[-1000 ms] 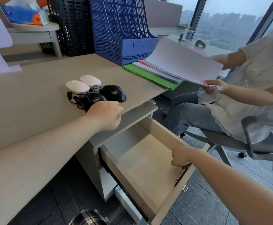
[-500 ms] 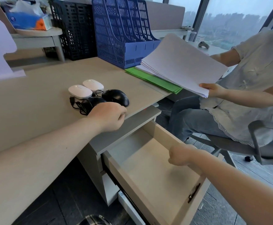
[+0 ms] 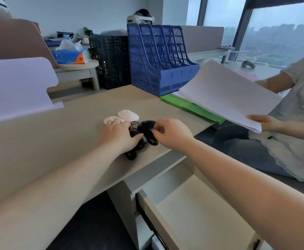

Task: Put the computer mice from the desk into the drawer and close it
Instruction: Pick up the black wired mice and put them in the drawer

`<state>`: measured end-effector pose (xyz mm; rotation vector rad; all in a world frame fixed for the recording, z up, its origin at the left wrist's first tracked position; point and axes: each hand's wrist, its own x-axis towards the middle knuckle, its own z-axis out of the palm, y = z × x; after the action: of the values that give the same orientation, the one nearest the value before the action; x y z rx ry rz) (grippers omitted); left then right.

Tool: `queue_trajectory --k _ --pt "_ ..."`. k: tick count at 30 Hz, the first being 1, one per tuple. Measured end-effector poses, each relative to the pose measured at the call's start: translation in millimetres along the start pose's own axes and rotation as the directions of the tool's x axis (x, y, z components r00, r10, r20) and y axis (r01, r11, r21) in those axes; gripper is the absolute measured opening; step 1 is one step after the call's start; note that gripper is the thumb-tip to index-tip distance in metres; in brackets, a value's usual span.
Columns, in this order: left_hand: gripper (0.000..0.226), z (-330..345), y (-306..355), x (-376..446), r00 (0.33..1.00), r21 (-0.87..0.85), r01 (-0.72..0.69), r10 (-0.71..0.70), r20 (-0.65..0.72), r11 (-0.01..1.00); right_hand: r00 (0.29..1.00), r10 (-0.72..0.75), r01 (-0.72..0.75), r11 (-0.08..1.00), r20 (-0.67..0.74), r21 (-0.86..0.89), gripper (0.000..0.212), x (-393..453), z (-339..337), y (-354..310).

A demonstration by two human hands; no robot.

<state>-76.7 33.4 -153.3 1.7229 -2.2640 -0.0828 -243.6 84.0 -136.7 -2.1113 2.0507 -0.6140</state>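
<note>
Two white mice (image 3: 128, 115) (image 3: 111, 120) and two black wired mice lie together on the beige desk (image 3: 57, 141). My left hand (image 3: 118, 136) lies over the near black mouse (image 3: 141, 142), thumb along its side, fingertips touching one white mouse. My right hand (image 3: 171, 134) reaches in from the right, thumb and forefinger pinched on the edge of the far black mouse (image 3: 145, 125). A black cable loops between the mice. The drawer (image 3: 153, 213) stands pulled out below the desk edge at lower right, with nothing visible inside.
A blue file rack (image 3: 162, 65) and a black rack (image 3: 111, 60) stand at the back. Green folders (image 3: 189, 107) lie to the right. A seated person at the right holds a stack of paper (image 3: 225, 98) over the desk corner. A tissue box (image 3: 70, 55) sits far left.
My right hand left the drawer front and came up to the far black mouse. My left hand slid forward onto the near black mouse. The view tilted upward.
</note>
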Motion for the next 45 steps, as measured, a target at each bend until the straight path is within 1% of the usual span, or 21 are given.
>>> queue_trajectory --k 2,3,5,7,9,11,13,15,17,19,22,24,26,29,33,38,40,43,44,45 --pt "0.065 3 -4 3 0.997 -0.074 0.036 -0.031 0.070 0.997 1.000 -0.013 0.014 1.000 -0.021 0.022 0.033 19 9 -5" --pt "0.071 5 -5 4 0.993 -0.095 0.064 -0.053 0.106 0.993 1.000 -0.001 0.001 1.000 -0.005 0.018 0.040 28 13 -6" --pt "0.087 10 -6 6 0.981 -0.132 0.107 -0.083 0.176 0.986 0.993 0.090 -0.092 0.996 0.077 0.014 0.052 43 22 -5" --pt "0.101 14 -6 8 0.963 -0.135 0.119 -0.082 0.256 0.984 0.976 0.152 -0.156 0.988 0.153 0.011 0.057 52 29 -2" --pt "0.110 14 -6 10 0.947 -0.088 0.090 -0.058 0.316 0.992 0.974 0.151 -0.157 0.987 0.167 0.025 0.055 55 32 -1" --pt "0.109 12 -4 13 0.940 -0.029 0.044 -0.031 0.340 0.999 0.978 0.149 -0.158 0.986 0.149 0.049 0.058 55 34 2" --pt "0.104 9 -1 13 0.936 -0.005 0.026 -0.023 0.352 1.000 0.977 0.143 -0.157 0.984 0.156 0.079 0.059 54 33 6" --pt "0.098 6 2 12 0.938 -0.019 0.024 -0.016 0.345 1.000 0.980 0.129 -0.154 0.974 0.154 0.165 0.048 53 29 10" --pt "0.094 5 5 7 0.947 -0.050 0.028 -0.011 0.321 0.998 0.979 0.152 -0.182 0.951 0.136 0.249 0.041 52 24 15" --pt "0.093 5 7 2 0.956 -0.086 0.034 -0.007 0.293 0.996 0.977 0.176 -0.201 0.947 0.118 0.251 0.047 51 22 17" --pt "0.093 5 12 -4 0.961 -0.113 0.038 -0.005 0.276 0.993 0.973 0.151 -0.180 0.968 0.173 0.172 0.069 48 23 15" --pt "0.093 5 14 -6 0.961 -0.106 0.064 -0.032 0.276 0.992 0.971 0.150 -0.180 0.971 0.184 0.160 0.074 44 22 12" --pt "0.093 5 15 -9 0.962 -0.082 0.080 -0.056 0.269 0.993 0.972 0.185 -0.213 0.956 0.145 0.204 0.072 36 20 14" --pt "0.096 5 26 -16 0.964 -0.072 0.060 -0.039 0.264 0.996 0.961 0.262 -0.276 0.914 0.090 0.297 0.064 13 8 25" --pt "0.092 2 65 -35 0.958 -0.113 -0.002 0.034 0.283 0.994 0.948 0.315 -0.314 0.899 0.048 0.306 0.056 -31 -20 51" --pt "0.096 17 118 -67 0.947 -0.103 -0.071 0.099 0.307 0.992 0.915 0.403 -0.382 0.855 0.014 0.351 0.038 -85 -39 92" --pt "0.098 32 131 -81 0.932 -0.099 -0.097 0.126 0.341 0.990 0.898 0.439 -0.423 0.833 0.040 0.358 0.034 -102 -35 106" --pt "0.099 61 141 -99 0.908 -0.057 -0.112 0.126 0.400 0.992 0.885 0.446 -0.465 0.829 0.134 0.309 0.017 -119 -12 123" --pt "0.099 72 142 -103 0.901 -0.036 -0.115 0.120 0.416 0.993 0.883 0.439 -0.470 0.830 0.168 0.302 0.016 -123 -2 128" --pt "0.097 82 143 -106 0.895 -0.019 -0.119 0.116 0.430 0.993 0.878 0.433 -0.478 0.825 0.205 0.301 0.021 -125 9 131"
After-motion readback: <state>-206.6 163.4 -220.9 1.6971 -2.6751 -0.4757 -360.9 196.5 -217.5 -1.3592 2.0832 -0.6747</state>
